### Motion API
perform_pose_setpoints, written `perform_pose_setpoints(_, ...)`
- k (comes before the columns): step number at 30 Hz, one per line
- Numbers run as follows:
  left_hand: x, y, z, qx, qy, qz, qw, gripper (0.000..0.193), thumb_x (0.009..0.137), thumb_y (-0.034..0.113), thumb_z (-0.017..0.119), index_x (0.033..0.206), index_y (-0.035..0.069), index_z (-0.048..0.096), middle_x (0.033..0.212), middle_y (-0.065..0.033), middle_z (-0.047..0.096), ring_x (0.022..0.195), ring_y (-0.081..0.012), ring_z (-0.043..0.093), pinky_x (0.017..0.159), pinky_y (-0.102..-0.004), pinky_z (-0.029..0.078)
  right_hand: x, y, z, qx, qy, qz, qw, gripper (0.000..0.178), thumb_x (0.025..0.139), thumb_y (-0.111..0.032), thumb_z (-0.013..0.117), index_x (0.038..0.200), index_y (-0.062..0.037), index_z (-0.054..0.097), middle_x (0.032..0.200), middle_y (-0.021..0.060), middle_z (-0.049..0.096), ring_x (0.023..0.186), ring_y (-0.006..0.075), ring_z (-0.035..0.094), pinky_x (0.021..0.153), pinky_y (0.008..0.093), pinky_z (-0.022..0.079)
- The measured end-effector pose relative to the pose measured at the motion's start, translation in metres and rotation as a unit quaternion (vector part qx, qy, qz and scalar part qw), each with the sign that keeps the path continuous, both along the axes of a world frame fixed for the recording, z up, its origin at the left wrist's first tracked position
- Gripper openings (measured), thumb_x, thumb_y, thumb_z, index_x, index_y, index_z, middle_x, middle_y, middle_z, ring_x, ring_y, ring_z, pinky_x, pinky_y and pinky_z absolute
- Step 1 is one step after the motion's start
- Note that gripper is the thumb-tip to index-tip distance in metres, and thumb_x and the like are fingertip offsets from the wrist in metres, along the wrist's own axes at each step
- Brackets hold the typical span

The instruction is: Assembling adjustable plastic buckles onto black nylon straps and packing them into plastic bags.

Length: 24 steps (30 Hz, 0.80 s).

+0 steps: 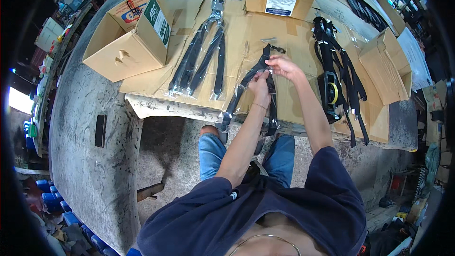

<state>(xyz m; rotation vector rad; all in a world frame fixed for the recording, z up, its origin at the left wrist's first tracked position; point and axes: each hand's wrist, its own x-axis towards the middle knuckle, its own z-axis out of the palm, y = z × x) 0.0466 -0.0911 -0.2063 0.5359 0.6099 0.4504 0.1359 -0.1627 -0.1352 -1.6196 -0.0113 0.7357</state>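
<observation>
In front of me lies a forked black strap set (233, 98), partly inside a clear plastic sleeve. My left hand (259, 86) is closed on it, fingers pinched at the sleeve's edge where the two legs meet. Just above and to the right, my right hand (283, 66) has thumb and fingers pinched by the narrow top end of the strap. To the left, a bagged black strap set (194, 59) lies flat with its legs spread. On the right rests a pile of loose black straps (342, 68), unbagged, some ends hanging over the table edge.
Cardboard (289, 33) covers the worktable. Open cartons stand at the left (125, 42), far middle (303, 0) and right (386, 68). A black tape dispenser (327, 96) with a yellow core sits by the loose straps. A dark phone (100, 131) lies on the left-hand table.
</observation>
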Motion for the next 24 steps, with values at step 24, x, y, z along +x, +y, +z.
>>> perform_pose_setpoints(24,-0.094,0.006,0.047,0.657,0.03,-0.124,0.743,0.023,0.076,0.018,0.074,0.088,0.0,0.066,0.072,-0.0099,0.062,0.068,-0.0186,0.06,0.06,-0.032,0.047,-0.024,-0.048,-0.007,0.068,-0.067,0.059,0.994,0.029,0.083,-0.011,0.069,0.108,-0.0098,0.053,0.089,0.0016,0.061,0.084,0.0118,0.058,0.072,0.0279,0.048)
